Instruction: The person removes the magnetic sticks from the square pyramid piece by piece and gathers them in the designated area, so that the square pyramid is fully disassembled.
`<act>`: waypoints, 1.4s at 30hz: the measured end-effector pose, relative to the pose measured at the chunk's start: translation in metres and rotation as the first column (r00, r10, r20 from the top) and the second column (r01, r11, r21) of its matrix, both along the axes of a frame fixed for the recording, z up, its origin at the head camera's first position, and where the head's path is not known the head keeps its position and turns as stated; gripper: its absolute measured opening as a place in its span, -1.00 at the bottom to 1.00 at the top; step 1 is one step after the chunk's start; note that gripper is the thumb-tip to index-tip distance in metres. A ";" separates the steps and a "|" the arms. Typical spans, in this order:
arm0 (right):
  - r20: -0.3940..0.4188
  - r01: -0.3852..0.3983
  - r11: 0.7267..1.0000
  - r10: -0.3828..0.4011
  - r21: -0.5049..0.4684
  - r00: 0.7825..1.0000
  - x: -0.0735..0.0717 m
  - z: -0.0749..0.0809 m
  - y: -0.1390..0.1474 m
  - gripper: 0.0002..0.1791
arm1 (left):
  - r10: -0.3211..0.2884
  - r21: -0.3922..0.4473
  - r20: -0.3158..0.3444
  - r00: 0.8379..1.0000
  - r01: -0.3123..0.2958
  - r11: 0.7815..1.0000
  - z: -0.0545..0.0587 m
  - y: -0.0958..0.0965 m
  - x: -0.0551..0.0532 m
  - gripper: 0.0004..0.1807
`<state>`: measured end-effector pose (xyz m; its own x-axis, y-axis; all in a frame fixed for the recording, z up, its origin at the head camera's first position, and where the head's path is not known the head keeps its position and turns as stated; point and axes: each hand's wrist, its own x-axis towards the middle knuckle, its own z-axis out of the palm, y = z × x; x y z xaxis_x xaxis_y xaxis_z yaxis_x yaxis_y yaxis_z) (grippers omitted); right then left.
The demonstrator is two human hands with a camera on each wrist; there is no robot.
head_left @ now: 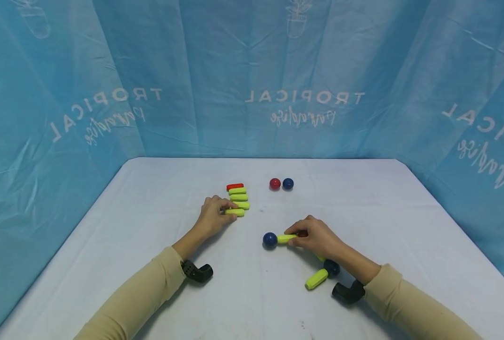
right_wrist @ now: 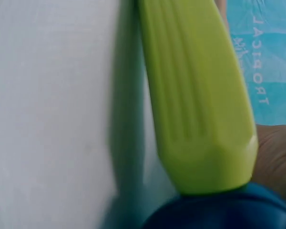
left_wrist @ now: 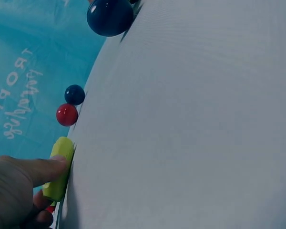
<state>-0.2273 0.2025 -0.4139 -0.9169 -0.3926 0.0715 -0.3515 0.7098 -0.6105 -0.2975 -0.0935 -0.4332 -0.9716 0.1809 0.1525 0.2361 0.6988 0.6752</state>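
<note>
My left hand [head_left: 214,216] pinches the nearest yellow-green rod [head_left: 235,213] of a row, thumb lying along it in the left wrist view. Beyond it lie several more yellow-green rods [head_left: 238,197] and a red rod [head_left: 235,187]. My right hand [head_left: 315,236] grips a yellow-green rod [head_left: 286,239] with a dark blue ball [head_left: 270,240] at its left end. A dark red ball [head_left: 302,233] shows partly under the fingers. Toward the right wrist, another dark blue ball [head_left: 331,268] joins a yellow-green rod [head_left: 316,279] pointing at the table's front; a further rod is mostly hidden by the hand.
A loose red ball [head_left: 275,183] and a dark blue ball [head_left: 288,183] sit side by side at the back of the white table [head_left: 171,189]. Blue printed curtains [head_left: 218,127] hang around the table's back and sides.
</note>
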 end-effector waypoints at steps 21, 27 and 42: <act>0.006 0.000 1.000 0.000 -0.011 1.000 0.006 -0.003 -0.021 -0.79 | -0.236 0.074 0.052 0.970 0.232 0.970 0.011 0.034 0.088 -0.46; -0.010 -0.014 1.000 0.014 -0.013 1.000 0.010 -0.004 -0.026 -0.80 | -0.226 0.043 0.016 0.974 0.225 0.973 0.006 0.041 0.089 -0.51; -0.025 -0.049 0.999 0.049 -0.002 0.998 0.012 -0.004 -0.026 -0.81 | -0.211 0.030 -0.006 0.978 0.211 0.977 0.003 0.042 0.090 -0.61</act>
<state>-0.2155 0.1769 -0.4177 -0.8944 -0.4370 0.0956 -0.4013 0.6895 -0.6029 -0.2073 -0.0519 -0.4306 -0.9117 0.3767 0.1638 0.3779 0.6127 0.6941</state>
